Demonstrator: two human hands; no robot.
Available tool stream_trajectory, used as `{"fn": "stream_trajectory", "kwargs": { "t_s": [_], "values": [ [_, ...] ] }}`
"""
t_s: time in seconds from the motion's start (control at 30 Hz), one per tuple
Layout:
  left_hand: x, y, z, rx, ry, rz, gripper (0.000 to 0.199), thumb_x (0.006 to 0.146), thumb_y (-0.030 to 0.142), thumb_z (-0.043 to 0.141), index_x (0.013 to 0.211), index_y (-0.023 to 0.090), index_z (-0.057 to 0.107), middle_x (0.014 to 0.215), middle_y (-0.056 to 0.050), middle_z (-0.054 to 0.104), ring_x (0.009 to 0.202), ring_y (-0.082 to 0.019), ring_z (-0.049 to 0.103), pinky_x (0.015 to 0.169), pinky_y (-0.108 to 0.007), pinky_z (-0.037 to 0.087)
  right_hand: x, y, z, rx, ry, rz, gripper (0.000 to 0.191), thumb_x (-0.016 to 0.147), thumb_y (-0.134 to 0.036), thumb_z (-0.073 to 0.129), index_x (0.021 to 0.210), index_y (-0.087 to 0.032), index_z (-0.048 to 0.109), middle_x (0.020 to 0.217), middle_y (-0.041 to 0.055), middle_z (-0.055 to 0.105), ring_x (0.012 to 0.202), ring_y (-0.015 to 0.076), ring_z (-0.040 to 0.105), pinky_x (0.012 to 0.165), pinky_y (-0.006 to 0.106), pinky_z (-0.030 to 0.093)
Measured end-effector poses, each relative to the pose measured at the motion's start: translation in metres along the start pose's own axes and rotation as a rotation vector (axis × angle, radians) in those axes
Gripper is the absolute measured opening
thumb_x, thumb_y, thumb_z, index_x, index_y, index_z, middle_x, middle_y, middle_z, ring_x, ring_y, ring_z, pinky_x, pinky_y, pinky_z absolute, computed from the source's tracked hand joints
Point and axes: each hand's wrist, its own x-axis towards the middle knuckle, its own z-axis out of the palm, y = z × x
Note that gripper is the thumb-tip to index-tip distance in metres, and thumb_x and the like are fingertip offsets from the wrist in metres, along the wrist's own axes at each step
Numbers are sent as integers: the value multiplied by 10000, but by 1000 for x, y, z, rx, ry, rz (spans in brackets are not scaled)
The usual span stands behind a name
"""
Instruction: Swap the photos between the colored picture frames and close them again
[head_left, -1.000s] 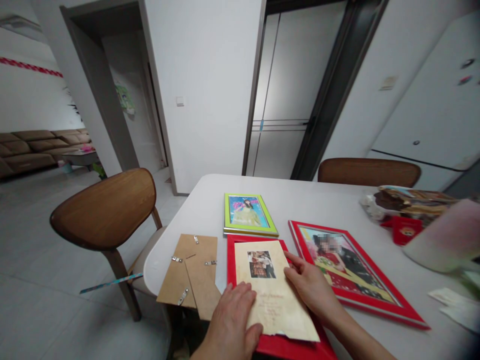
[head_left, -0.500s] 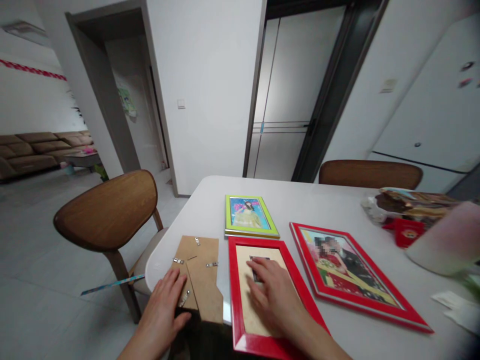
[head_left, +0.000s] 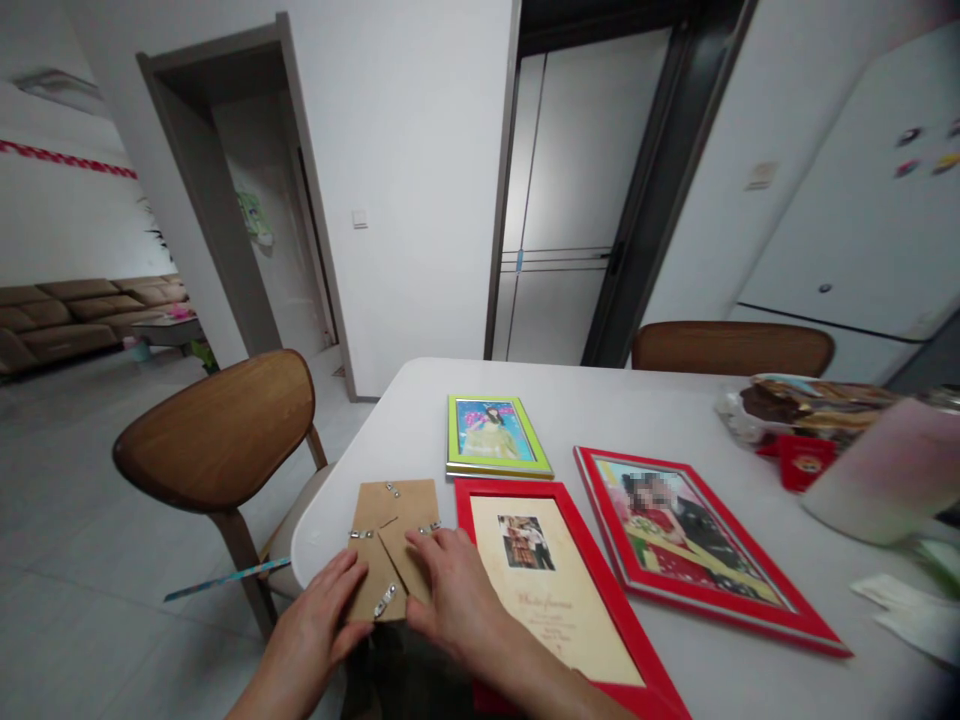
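Brown backing board [head_left: 375, 568] at the worktop's [head_left: 622, 410] near edge.
The left hand [head_left: 319, 605] touches the board at its 8 o'clock, the right hand [head_left: 459, 592] at its 4; whether either grip is clamped on it, I cannot tell. At 3 o'clock from the board lies a red frame [head_left: 604, 580] with a printed sheet [head_left: 525, 590]; at 2, a lime frame [head_left: 499, 467].

Brown backing board [head_left: 375, 575], silver clips [head_left: 385, 600] facing up, at the table's [head_left: 405, 425] edge, beside a red frame [head_left: 602, 578]
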Motion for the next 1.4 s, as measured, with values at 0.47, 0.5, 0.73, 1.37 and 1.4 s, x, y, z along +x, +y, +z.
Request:
{"fn": "stream_trajectory", "kwargs": {
  "t_s": [0.47,0.5,0.73,1.37,1.4],
  "values": [
    [45,130,17,-203,-176,222,441,672,353,608,1033,109,537,1131,-160,527,1038,-257,491,849,-356,440,-93,83,-95,-77,-18,221,393,625,-252,491,1008,-195,565,1119,92,492,1050,220,437,912,389,332],
    [47,133,19,-217,-208,194,445,665,349,617,1038,118,536,1142,-154,520,1042,-257,488,854,-363,437,-94,87,-95,-92,-22,225,388,628,-258,490,1001,-190,571,1115,95,497,1045,219,443,907,383,337],
    [57,134,25,-251,-359,34,266,717,243,561,977,189,567,1132,-59,545,1106,-230,426,955,-462,292,-90,99,-79,-223,12,143,383,628,-253,496,996,-198,586,1091,95,512,1013,231,455,883,400,341],
    [56,131,22,-326,-513,56,610,584,484,646,1077,168,475,1277,-105,387,1174,-258,327,984,-453,221,-54,121,-86,-461,84,148,287,744,-162,370,857,-138,633,883,116,527,830,210,487,729,342,395],
    [56,131,22,-326,-512,56,607,582,484,647,1074,173,475,1281,-100,383,1175,-257,326,981,-452,227,-54,121,-86,-457,80,147,293,747,-164,365,858,-134,634,894,121,527,840,214,488,732,345,397]
  ]
}}
